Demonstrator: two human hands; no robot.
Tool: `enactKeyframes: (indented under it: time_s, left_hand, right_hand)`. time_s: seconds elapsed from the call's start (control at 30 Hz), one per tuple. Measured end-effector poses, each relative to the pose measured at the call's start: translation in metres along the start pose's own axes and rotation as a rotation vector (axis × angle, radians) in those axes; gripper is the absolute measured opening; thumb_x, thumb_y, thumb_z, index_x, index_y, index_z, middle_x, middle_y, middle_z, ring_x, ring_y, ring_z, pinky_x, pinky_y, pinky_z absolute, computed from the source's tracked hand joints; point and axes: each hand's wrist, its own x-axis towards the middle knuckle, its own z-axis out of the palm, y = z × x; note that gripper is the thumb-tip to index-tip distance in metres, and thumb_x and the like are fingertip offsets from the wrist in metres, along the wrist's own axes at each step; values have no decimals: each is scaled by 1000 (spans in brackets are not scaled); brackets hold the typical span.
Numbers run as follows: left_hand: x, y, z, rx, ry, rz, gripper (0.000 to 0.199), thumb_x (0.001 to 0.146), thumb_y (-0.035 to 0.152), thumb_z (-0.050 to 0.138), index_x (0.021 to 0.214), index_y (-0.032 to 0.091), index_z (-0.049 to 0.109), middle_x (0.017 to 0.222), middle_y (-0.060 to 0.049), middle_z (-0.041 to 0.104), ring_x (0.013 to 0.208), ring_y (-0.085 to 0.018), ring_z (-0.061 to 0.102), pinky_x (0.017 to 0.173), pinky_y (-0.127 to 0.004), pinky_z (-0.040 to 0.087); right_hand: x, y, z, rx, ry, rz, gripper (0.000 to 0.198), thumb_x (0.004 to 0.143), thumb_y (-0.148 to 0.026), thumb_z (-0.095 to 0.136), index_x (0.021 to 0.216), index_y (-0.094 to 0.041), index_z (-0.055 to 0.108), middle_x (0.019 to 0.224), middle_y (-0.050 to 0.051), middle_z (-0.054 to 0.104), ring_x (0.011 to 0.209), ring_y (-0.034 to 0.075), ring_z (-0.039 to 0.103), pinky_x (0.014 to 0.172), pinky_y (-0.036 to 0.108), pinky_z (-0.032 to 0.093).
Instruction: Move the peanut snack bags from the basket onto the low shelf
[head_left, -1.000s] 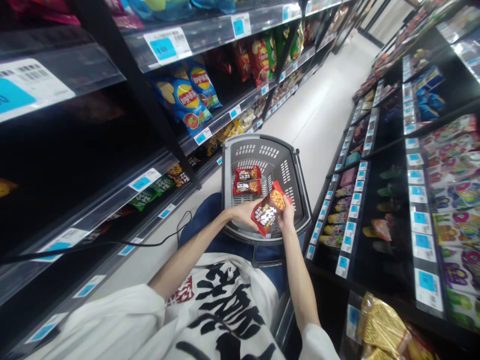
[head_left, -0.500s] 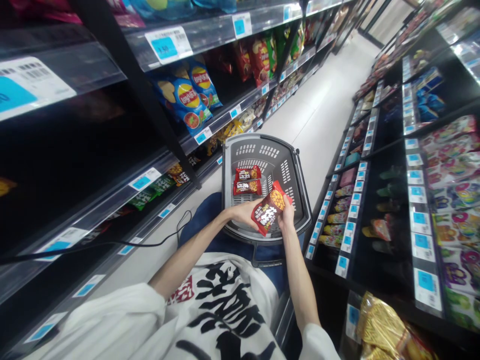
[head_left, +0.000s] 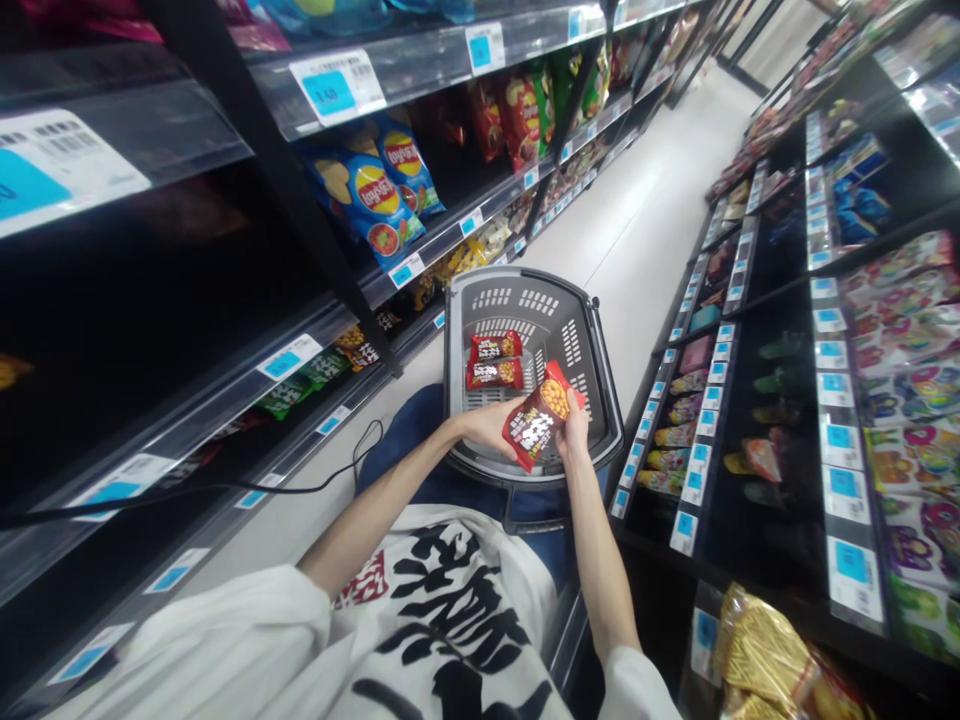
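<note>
Between my two hands is a red and brown snack bag (head_left: pixel 537 416), tilted, with round yellow pieces printed on its front. My left hand (head_left: pixel 491 424) grips its left side; some of those fingers are hidden behind the bag. On the other side, my right hand (head_left: pixel 574 424) is closed on the bag's right edge. Both hands are above the near part of a grey shopping basket (head_left: pixel 604 400). Inside the basket lie two similar red bags, an upper red snack bag (head_left: pixel 496 347) and a lower red snack bag (head_left: pixel 494 375), side by side at the left.
Shelves with blue chip bags (head_left: pixel 375 195) line the left. On the right are shelves of colourful packets (head_left: pixel 911 430), with a gold package (head_left: pixel 769 645) at lower right. A black cable (head_left: pixel 300 490) crosses at the left. The pale aisle floor (head_left: pixel 637 210) runs ahead.
</note>
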Motion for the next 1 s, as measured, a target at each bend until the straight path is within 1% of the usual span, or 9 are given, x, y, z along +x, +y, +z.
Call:
enactKeyframes:
  time_s: [0.13, 0.3, 0.43, 0.7, 0.9, 1.0]
  left_hand:
    - [1, -2, 0, 3, -3, 9, 131, 51, 38, 95, 160, 13, 27, 152, -20, 49, 130, -34, 57, 112, -41, 44]
    - [2, -7, 1, -10, -5, 16, 130, 51, 37, 95, 159, 14, 27, 152, -20, 48, 132, -34, 56, 112, -41, 45]
    - [1, -7, 1, 3, -7, 18, 128, 52, 37, 95, 159, 13, 28, 151, -20, 50, 131, -34, 57, 110, -40, 46]
    - [1, -9, 2, 28, -6, 19, 126, 53, 36, 95, 158, 14, 30, 149, -18, 52, 129, -33, 59, 108, -40, 47]
    - [-1, -7, 2, 39, 18, 7, 126, 54, 38, 94, 159, 14, 29, 149, -18, 52, 129, -34, 59, 109, -41, 48]
    - [-1, -7, 1, 74, 56, -14, 126, 55, 37, 93, 160, 14, 27, 151, -18, 50, 133, -34, 57, 112, -42, 45]
  right_hand:
    - [-1, 0, 0, 4, -4, -4, 37, 76, -43, 80, 92, -12, 67, 94, 7, 76, 73, 17, 71, 68, 28, 62]
    - [-2, -1, 0, -2, -8, 4, 37, 77, -44, 80, 91, -13, 66, 95, 8, 75, 73, 18, 71, 70, 30, 62]
    - [-3, -2, 1, -1, 2, 6, 34, 78, -43, 79, 90, -13, 67, 93, 8, 76, 74, 18, 71, 70, 29, 62]
    - [-6, -5, 4, 2, 25, 36, 30, 81, -39, 78, 90, -12, 68, 90, 7, 76, 70, 17, 71, 66, 29, 61]
    - [-7, -5, 3, -16, 7, 25, 37, 79, -45, 79, 93, -13, 68, 96, 7, 76, 73, 16, 70, 64, 27, 60]
    - [-9, -5, 4, -28, -54, -11, 44, 78, -51, 78, 99, -14, 68, 101, 7, 75, 77, 16, 70, 65, 26, 59]
